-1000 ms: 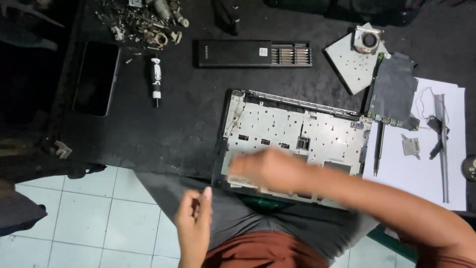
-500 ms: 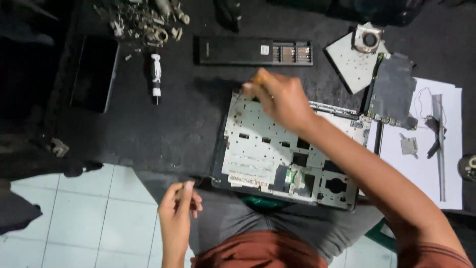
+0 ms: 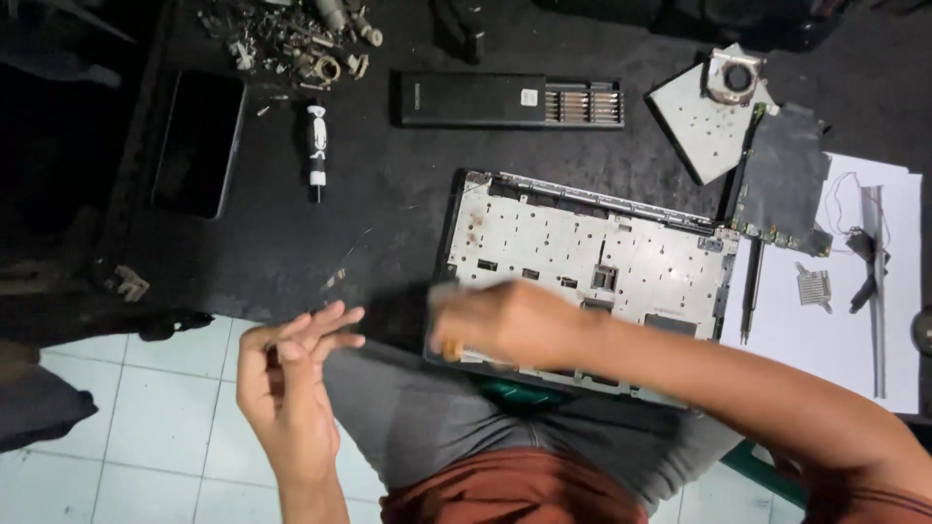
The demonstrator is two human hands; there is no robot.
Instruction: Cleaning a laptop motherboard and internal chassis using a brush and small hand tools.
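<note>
An opened laptop chassis (image 3: pixel 582 243), its silver inner plate up, lies on the black table (image 3: pixel 388 223) in front of me. My right hand (image 3: pixel 505 325) is over the chassis's near left corner, blurred by motion. Its fingers are closed around a small thing with a yellowish end (image 3: pixel 451 349); what it is I cannot tell. My left hand (image 3: pixel 291 378) hovers off the table's near edge, above the tiled floor, fingers spread and holding nothing.
A screwdriver (image 3: pixel 316 146), a black bit case (image 3: pixel 505 100), a dark phone (image 3: pixel 199 141) and a pile of screws and parts (image 3: pixel 291 44) lie at the back left. Right of the chassis are a circuit board (image 3: pixel 782 180), a fan on a plate (image 3: pixel 733 76) and white paper (image 3: pixel 825 330) with small parts.
My right hand swept from the chassis's near edge to its far left corner and back to the near left corner. My left hand opened its fingers and shifted right.
</note>
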